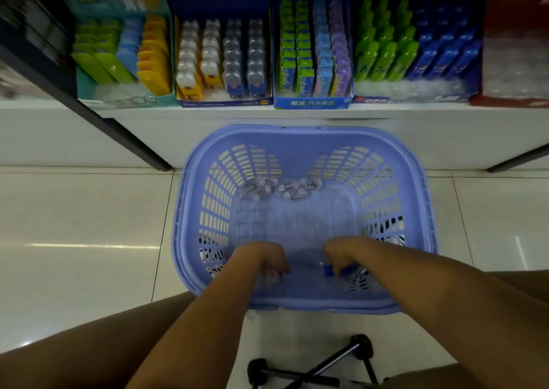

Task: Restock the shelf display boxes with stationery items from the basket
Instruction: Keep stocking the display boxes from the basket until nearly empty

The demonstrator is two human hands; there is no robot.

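The basket (190, 198) sits on the floor (74, 210) just below the shelf (208, 112), so stock is only a short lift from the display boxes (222, 99) above. The left hand (263, 259) reaches into the near end, fingers curled over something pale; I cannot tell whether they grip it. A heap of clear packets (282, 188) lies at the far end, not yet shelved. The right hand (341, 255) has its fingers closed round a small blue item (329, 270), probably meant for the blue rows in the blue-and-green box (410, 100).
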